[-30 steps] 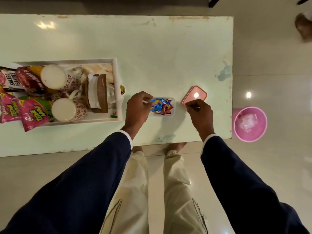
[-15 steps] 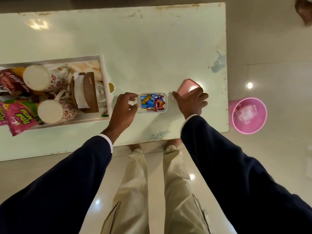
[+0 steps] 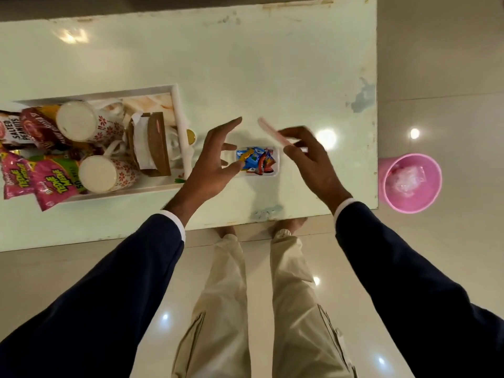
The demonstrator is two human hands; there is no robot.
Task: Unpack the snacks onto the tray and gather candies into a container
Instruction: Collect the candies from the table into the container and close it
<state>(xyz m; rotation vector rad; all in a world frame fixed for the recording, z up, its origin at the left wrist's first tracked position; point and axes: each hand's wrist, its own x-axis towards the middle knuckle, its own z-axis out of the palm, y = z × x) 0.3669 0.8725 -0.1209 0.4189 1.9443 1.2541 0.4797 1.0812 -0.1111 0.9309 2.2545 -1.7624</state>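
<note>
Candies (image 3: 256,160) in bright blue, orange and red wrappers sit gathered inside a small clear container (image 3: 275,170) on the pale tabletop (image 3: 245,64), near its close edge. That part of the task looks done. At nine o'clock from the container, the white tray (image 3: 177,110) carries pink snack packets (image 3: 54,184), a salted peanuts packet (image 3: 12,129), two patterned mugs (image 3: 98,174) and a brown holder with tissue (image 3: 155,144), so the unpacking also appears finished or nearly so. What seems left is closing the container.

The right hand (image 3: 313,162) pinches a pink lid (image 3: 271,130), seen edge-on and blurred, between thumb and fingers; the lid is raised and tilted, at about twelve to one o'clock from the container and not yet over its mouth. The left hand (image 3: 215,159) has its fingers spread and mostly straight, holding nothing, its thumb tip at the container's nine o'clock side; whether it actually touches the wall I cannot tell. So the candies lie between the two hands, below the lid grip. A pink bin (image 3: 433,197) stands on the floor at three o'clock, well apart.
</note>
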